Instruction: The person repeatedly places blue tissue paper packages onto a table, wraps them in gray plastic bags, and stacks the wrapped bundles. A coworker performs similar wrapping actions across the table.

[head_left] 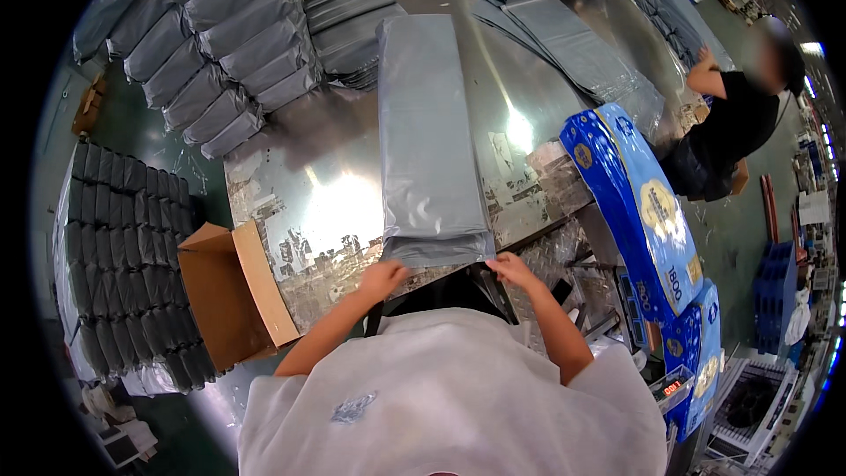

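A long grey plastic bag [427, 123] lies flat on the metal table [330, 211] in front of me, its near end wrinkled and drawn to the table's front edge. My left hand [382, 278] is closed at the bag's near left corner. At the near right corner, my right hand [514, 270] pinches the plastic between thumb and fingers. The far end of the bag stays flat on the table.
Stacks of grey bundles [256, 35] rise at the far left, beside folded grey bags [352, 26]. More grey bags [564, 35] lie far right. An open cardboard box [216, 300] stands left, blue packages [639, 211] right. A co-worker [736, 115] is beyond them.
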A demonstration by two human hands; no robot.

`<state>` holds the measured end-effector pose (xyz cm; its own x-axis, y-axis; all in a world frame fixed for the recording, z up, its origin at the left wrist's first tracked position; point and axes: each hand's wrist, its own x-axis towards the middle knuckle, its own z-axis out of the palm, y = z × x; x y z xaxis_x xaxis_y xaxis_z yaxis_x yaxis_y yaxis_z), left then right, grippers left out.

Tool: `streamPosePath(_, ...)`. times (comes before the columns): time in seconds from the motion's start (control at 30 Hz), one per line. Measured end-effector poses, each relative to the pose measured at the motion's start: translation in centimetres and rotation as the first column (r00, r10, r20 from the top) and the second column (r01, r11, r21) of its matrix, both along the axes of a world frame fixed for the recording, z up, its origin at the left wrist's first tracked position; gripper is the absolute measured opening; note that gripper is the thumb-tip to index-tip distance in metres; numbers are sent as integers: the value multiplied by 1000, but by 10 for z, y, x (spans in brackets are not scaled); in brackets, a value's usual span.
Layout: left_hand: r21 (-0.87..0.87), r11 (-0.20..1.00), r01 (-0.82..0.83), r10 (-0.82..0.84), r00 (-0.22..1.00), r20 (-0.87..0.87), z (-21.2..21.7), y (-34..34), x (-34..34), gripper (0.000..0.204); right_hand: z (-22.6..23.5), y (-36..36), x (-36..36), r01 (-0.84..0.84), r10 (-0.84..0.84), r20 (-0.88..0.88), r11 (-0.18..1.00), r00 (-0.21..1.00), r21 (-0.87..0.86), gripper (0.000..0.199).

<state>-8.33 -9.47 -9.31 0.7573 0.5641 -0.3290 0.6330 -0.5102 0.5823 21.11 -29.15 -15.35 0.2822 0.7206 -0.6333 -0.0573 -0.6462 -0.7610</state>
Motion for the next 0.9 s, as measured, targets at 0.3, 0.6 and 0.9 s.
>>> streamPosePath(0.3,-66,953,296,-242,873,422,-34,-38,163,15,13,33,3,-286,286,154,958,946,-22,21)
streamPosePath(0.6,83,995,-64,41,967,250,-29,-3,-2,15,-11,21,6,-144,144,-25,989,989,-11,22)
streamPosePath(0.9,242,858,-454,225,-92,-970,6,63,-341,33,34,23,25,-345,408,200,894,891,-285,26)
